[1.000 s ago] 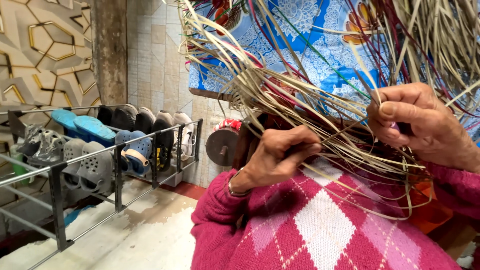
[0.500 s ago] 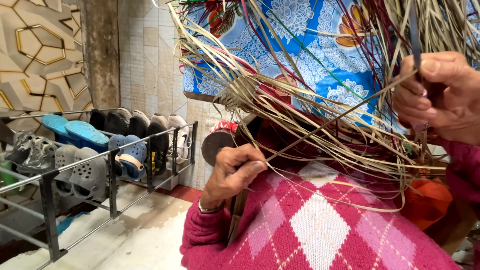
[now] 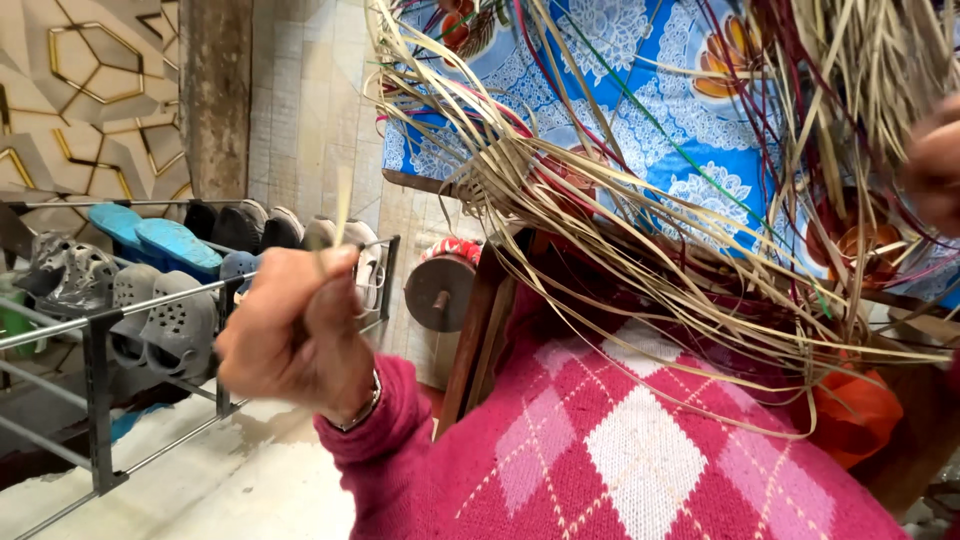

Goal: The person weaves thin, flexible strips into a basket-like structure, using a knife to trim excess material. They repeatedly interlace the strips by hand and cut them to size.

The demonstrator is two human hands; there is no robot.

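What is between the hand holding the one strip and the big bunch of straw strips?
Nothing solid that I can see. The left hand pinches a pale strip out to the side, apart from the bundle of strips. Only open air and the pink sweater below lie between.

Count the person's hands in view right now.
2: the left hand pinches a pale strip near the shoe rack; the right hand is blurred at the right edge.

Pale tan straw strips (image 3: pixel 640 240), with red and green strands among them, hang before a blue cloth (image 3: pixel 640 90) patterned with white lace and orange flowers, above a pink sweater (image 3: pixel 620 450) with white argyle diamonds, while blue and grey shoes (image 3: pixel 160 280) fill the grey rack (image 3: pixel 100 400).
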